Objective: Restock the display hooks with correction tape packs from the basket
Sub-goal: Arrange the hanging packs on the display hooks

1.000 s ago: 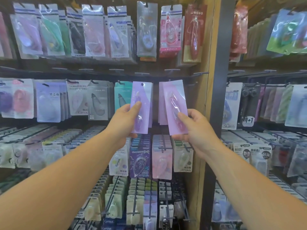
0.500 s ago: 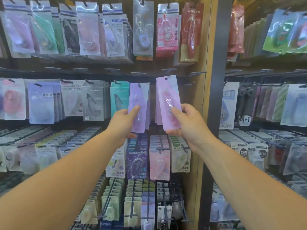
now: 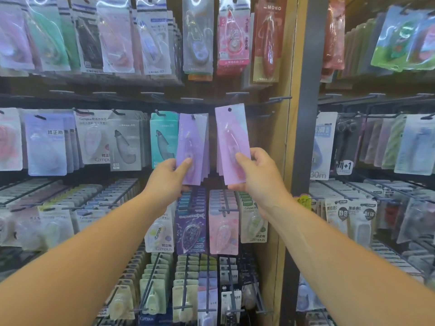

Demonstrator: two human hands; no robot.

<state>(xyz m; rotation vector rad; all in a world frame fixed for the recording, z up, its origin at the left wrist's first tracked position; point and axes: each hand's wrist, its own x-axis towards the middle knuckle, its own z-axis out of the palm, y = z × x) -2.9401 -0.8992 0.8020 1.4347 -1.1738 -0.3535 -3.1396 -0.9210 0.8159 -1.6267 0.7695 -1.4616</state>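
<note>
The right hand (image 3: 259, 175) pinches the bottom of a long, flat, pink-purple plastic pack of correction tape (image 3: 231, 137) and holds it upright, with its little round hole at the top. Just beside it, the left hand (image 3: 168, 177) grips the low end of a bunch of purple packs (image 3: 191, 142) hanging on a hook.

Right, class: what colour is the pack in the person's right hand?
Pale lilac; the pack shows best in the head view.
</note>
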